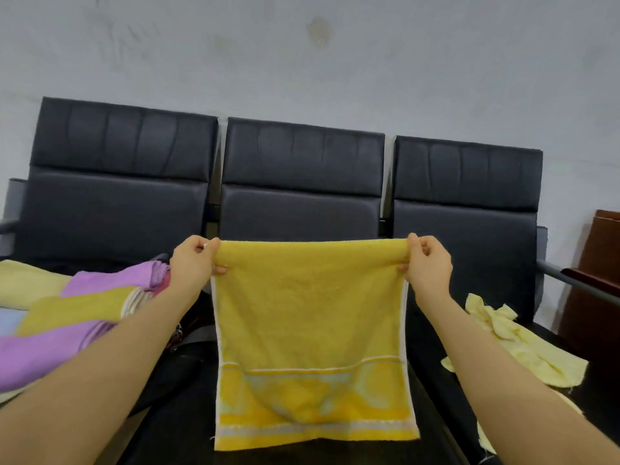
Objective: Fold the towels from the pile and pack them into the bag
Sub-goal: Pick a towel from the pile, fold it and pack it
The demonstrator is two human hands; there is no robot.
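Your left hand (193, 260) and right hand (427, 263) each pinch a top corner of the yellow towel (310, 330), hanging before you. Next, bring the corners together. The pile (77, 317) lies left; the bag is maybe that dark shape (188, 333).

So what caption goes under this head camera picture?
Left hand and right hand hold a yellow terry towel up before black padded seats.

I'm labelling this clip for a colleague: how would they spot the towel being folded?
Find the three black seats. In front of the middle one, the yellow towel hangs between the left hand and right hand. Unlike the heaped towels, it's airborne and pattern-bordered.
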